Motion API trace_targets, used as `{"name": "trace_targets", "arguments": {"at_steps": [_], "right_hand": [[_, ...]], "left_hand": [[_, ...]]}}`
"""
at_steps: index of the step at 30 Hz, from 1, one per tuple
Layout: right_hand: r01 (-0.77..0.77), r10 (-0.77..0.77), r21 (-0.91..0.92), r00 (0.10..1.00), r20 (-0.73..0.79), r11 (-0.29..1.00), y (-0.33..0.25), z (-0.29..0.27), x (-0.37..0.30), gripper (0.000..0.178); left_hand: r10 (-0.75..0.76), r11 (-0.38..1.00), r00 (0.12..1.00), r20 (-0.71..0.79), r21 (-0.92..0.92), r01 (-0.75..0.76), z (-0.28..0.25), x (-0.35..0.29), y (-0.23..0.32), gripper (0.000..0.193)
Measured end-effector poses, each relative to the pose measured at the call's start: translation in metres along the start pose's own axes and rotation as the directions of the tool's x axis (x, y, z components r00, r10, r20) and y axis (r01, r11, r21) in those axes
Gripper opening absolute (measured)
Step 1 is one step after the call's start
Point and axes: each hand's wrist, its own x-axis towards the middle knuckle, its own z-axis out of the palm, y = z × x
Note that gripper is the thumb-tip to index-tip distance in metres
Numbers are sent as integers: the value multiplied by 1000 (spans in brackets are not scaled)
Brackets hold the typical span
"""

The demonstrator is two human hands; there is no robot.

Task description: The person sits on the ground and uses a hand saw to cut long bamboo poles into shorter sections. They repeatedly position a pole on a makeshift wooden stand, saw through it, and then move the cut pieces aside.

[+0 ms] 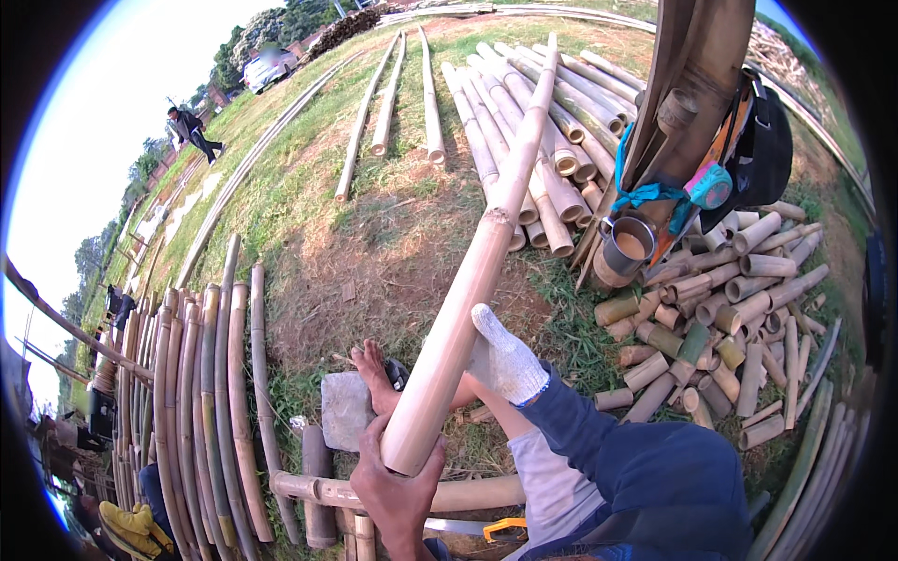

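Note:
A long pale bamboo pole (454, 318) slants from my lap up to the far stack. My bare left hand (398, 496) is closed round its near cut end, with fingers on one side and thumb on the other. In a white knit glove, my right hand (510, 360) grips the pole's right side further up; its fingers are partly hidden behind the pole. Below the near end lies a horizontal bamboo rail (477, 493). A saw with an orange handle (505, 531) rests beside that rail, close to my lap.
A grey block (344, 411) sits by my bare foot (376, 376). Upright bamboo poles (210, 421) line the left. Short cut pieces (720, 337) are heaped at right, below a post with a metal cup (629, 245). Long poles (552, 122) are stacked ahead. A person (192, 134) walks far left.

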Motion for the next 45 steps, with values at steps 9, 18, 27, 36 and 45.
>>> {"name": "trace_targets", "arguments": {"at_steps": [9,18,27,36,45], "right_hand": [[-184,143,-312,978,-150,932,15,-11,-84,70],[-137,47,-381,971,-236,914,6,-26,-122,79],[-69,-185,-677,937,-296,733,-80,-39,39,85],[-462,-569,-794,802,-184,-395,-254,-20,232,46],[-578,-652,-311,710,264,-755,-296,-42,262,36]], "left_hand": [[-113,980,986,122,-149,131,75,-32,4,68],[-218,468,753,620,-611,638,120,-71,-20,75],[-115,627,767,632,-553,549,117,-74,-42,64],[-429,546,827,362,-626,557,50,-103,-129,54],[-654,756,652,-383,-344,557,-20,-178,-340,47]]}}
